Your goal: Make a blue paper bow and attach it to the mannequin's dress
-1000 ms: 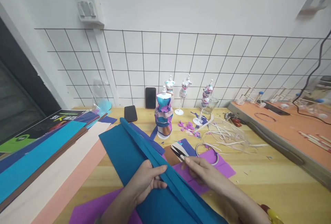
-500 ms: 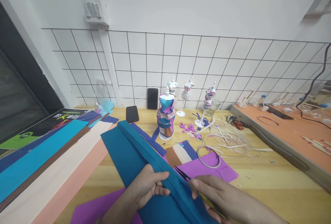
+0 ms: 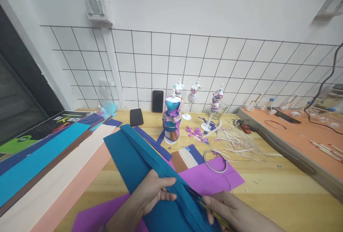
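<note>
A long teal crepe paper sheet (image 3: 128,157) with a folded edge lies slantwise in front of me. My left hand (image 3: 154,192) grips the folded strip, thumb on top and fingers curled. My right hand (image 3: 233,208) holds scissors (image 3: 201,201) with dark blades and yellow-black handles. The blades lie at the strip's right edge, just beyond my left fingertips. Their tips overlap the teal paper; how far they are apart is hard to see. Behind the sheet stands a small dress form (image 3: 172,117) wrapped in coloured paper.
Long paper strips (image 3: 66,160) lie at the left. Purple paper (image 3: 211,176) and a metal ring (image 3: 215,161) are beyond my right hand. Three smaller dress forms (image 3: 193,94), two phones (image 3: 136,117), scraps (image 3: 194,131) and pale ribbons (image 3: 238,141) sit farther back. An orange-topped board (image 3: 302,135) borders the right.
My right hand has moved slightly left and down with the scissors, and the blades now lie over the teal strip's edge. My left hand keeps its hold in place.
</note>
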### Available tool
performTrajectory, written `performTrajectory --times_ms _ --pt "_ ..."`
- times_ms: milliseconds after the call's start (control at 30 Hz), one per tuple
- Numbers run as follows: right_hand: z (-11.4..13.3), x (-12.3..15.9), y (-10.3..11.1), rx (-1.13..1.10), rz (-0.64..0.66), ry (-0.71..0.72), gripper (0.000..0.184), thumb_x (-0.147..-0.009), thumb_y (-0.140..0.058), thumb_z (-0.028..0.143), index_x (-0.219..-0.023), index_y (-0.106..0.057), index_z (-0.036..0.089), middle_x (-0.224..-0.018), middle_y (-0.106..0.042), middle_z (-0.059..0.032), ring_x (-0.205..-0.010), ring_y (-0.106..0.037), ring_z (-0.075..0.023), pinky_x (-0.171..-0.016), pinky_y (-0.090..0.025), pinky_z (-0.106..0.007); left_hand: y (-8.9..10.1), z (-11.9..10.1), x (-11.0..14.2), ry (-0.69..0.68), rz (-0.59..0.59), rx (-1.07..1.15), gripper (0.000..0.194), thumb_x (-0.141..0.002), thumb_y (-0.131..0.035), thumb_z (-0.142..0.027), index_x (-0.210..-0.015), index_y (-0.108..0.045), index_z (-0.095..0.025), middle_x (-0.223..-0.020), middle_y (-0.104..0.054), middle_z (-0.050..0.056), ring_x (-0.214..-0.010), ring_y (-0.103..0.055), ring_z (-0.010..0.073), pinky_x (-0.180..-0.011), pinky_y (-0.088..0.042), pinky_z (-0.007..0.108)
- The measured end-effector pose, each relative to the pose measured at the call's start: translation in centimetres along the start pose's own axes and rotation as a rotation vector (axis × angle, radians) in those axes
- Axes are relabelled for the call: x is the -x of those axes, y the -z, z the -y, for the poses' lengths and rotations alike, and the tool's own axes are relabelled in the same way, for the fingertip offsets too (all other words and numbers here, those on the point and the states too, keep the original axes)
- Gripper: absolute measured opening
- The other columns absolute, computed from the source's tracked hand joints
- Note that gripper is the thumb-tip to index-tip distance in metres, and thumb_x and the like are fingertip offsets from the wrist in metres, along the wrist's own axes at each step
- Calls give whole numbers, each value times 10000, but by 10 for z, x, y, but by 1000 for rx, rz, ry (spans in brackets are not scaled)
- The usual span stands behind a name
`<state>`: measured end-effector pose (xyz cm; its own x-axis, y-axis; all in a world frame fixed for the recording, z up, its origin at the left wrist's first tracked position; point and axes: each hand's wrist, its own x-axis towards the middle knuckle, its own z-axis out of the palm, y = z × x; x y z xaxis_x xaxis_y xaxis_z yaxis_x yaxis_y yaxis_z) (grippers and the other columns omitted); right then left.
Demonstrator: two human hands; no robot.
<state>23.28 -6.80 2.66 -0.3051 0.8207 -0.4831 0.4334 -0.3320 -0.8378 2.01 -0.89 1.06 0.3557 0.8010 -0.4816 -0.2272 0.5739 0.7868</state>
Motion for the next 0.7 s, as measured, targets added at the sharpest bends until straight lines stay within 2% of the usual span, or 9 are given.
performTrajectory --times_ms 333,467,700 --pt "2 -12 -10 -36 -20 45 517 -827 -344 600 -684 -556 151 -428 -342 88 -308 -294 -37 -344 -213 -168 2 1 0 7 43 -34 294 -639 -717 -180 -872 -549 -113 -690 -647 40 -555 -601 124 -471 -505 211" --pt "8 -15 -13 -52 -13 86 508 -841 -346 575 -659 -553 148 -362 -307 96 -285 -283 -41 -324 -193 -161 4 2 1 15 48 -31 348 -636 -719 -179 -930 -542 -124 -758 -658 53 -614 -622 145 -490 -513 219" --pt "16 -16 -18 -136 1 89 498 -844 -358 559 -671 -562 139 -315 -319 98 -275 -259 -40 -309 -193 -152 6 -2 3 28 84 -28 362 -636 -723 -186 -953 -562 -119 -782 -663 59 -622 -615 136 -511 -516 222"
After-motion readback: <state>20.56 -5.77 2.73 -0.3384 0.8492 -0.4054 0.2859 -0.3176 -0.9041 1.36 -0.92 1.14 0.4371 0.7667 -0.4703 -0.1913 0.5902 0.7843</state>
